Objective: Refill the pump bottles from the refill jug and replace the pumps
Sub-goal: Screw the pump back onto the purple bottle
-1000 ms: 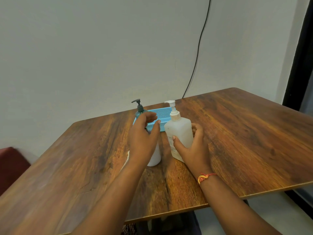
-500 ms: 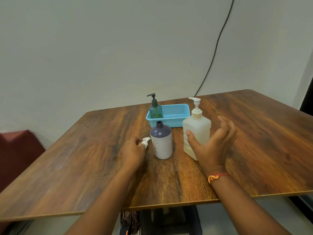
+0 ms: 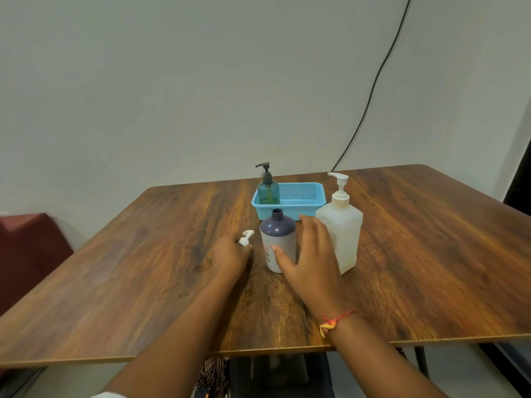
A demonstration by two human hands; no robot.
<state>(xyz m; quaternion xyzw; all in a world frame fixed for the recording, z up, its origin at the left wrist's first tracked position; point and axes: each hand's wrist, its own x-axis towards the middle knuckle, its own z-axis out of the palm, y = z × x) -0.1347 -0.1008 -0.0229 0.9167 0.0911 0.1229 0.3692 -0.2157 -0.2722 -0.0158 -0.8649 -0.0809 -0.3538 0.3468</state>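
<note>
Spanning the lower frame, table (image 3: 431,254) carries everything. Jug (image 3: 342,234), right of centre, upright and near for pouring. Basket (image 3: 301,196) behind holds green bottle (image 3: 267,192), kept aside. Centre: bottle (image 3: 278,239), neck bare for filling. Right hand (image 3: 313,259) spread, thumb on bottle's front, likely steadying. Left hand (image 3: 230,254) curled round pump (image 3: 246,237), just left of bottle

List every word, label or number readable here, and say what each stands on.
No text here can be read.
On the open bottle: a label with a red mark and small print, too blurred to read.
On the white pump bottle: a faint label, too blurred to read.
On the green pump bottle and the blue basket: no text visible.
</note>
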